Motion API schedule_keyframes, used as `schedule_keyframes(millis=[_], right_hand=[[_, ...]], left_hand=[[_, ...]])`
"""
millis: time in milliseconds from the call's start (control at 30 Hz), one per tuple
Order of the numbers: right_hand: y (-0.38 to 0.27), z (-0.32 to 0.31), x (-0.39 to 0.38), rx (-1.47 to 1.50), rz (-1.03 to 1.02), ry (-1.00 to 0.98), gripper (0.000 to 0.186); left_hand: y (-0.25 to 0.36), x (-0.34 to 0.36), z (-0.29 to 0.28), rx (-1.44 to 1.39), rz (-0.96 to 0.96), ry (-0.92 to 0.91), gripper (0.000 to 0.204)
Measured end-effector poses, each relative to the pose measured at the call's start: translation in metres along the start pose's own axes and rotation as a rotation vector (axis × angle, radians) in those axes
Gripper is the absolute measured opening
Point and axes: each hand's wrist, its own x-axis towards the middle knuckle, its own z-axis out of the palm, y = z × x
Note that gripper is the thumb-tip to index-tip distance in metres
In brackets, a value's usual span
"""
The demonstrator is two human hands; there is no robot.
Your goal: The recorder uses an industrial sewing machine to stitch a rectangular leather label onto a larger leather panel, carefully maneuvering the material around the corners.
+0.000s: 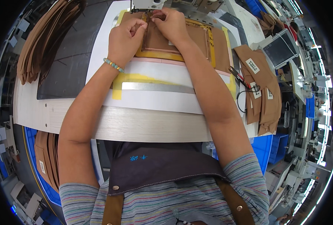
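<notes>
My left hand [124,41] is closed, its fingers curled at the left side of a yellow clamping frame [162,57]. Beside it, my right hand [171,25] reaches over the frame's upper left corner with fingertips pinched together. What either hand holds, if anything, is too small and partly hidden to make out. Inside the frame lies a flat brown fabric piece [159,37]. More brown fabric [222,48] shows to the right of the frame. The head of a sewing machine [147,4] stands just beyond my fingers.
A thick stack of brown pieces [43,45] lies left on a dark mat [71,65]. To the right are red-handled snips [240,78], labelled brown pieces [265,107] and a screen [280,49]. A metal strip [155,87] crosses the white sheet. Below sits a blue bin [263,153].
</notes>
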Motion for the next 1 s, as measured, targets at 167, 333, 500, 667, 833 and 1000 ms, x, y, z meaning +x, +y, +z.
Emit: schedule_keyframes(millis=[167, 333, 500, 667, 833, 1000], right_hand=[[-0.005, 0.005, 0.001, -0.056, -0.044, 0.01, 0.024], [-0.005, 0.003, 0.001, -0.069, 0.021, -0.036, 0.022], [0.011, 0.0, 0.003, 0.097, 0.065, 0.052, 0.025], [0.006, 0.001, 0.001, 0.114, 0.077, -0.008, 0.027], [-0.012, 0.001, 0.0, 0.048, 0.089, -0.068, 0.029], [-0.007, 0.004, -0.002, 0.009, -0.019, 0.033, 0.026]], left_hand=[[-0.005, -0.001, -0.001, 0.011, 0.0, 0.009, 0.022], [-0.006, -0.001, -0.001, 0.012, -0.006, 0.005, 0.022], [-0.002, -0.001, 0.001, -0.011, -0.025, -0.002, 0.021], [-0.002, -0.001, -0.001, 0.001, -0.014, 0.009, 0.015], [-0.004, -0.001, -0.003, 0.008, -0.012, 0.009, 0.016], [-0.003, 0.0, 0.0, 0.013, 0.0, 0.01, 0.018]])
